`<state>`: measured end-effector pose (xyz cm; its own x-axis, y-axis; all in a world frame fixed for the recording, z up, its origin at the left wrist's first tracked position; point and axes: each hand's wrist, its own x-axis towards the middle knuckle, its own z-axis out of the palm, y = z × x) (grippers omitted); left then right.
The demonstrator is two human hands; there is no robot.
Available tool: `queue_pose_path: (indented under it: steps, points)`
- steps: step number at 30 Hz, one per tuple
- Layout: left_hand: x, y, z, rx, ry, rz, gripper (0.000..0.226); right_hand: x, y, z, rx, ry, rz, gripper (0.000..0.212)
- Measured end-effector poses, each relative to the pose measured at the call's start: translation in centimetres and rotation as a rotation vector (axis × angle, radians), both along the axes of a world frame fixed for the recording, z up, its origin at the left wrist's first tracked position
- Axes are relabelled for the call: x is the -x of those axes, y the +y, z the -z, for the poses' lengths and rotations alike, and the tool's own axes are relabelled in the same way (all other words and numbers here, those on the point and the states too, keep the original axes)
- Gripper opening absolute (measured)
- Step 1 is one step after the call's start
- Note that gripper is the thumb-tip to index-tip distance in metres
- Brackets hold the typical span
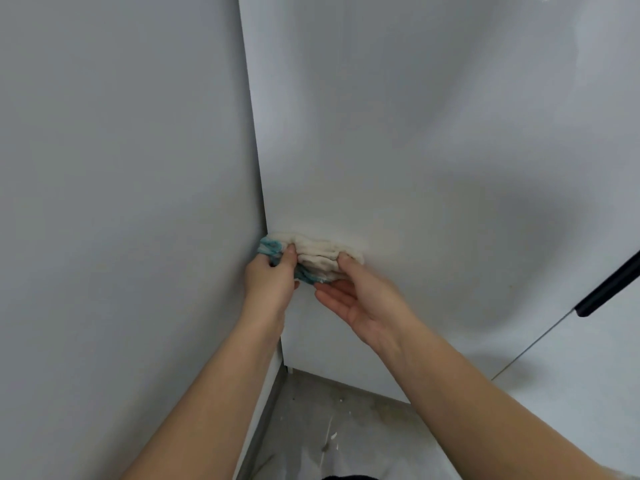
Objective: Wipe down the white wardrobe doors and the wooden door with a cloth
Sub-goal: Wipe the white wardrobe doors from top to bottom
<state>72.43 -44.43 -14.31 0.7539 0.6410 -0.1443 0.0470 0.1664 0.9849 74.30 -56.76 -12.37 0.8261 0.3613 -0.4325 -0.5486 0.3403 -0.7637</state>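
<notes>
The bunched cream cloth with teal stripes is pressed low on the smooth white wardrobe door, tight in the corner beside the plain white side panel; the left hand grips its teal end with curled fingers, and the right hand pinches the other end under the thumb. A good wipe likely needs the wad flattened to a clean face, then even, overlapping strokes out of the corner toward the long black handle.
</notes>
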Motion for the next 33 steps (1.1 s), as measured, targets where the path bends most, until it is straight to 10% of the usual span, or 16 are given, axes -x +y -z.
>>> queue_pose_path:
  steps: [33]
  points:
    - [-1.5, 0.6, 21.1, -0.072, 0.557, -0.022, 0.030, -0.1, 2.5, 18.8, 0.242, 0.189, 0.118, 0.018]
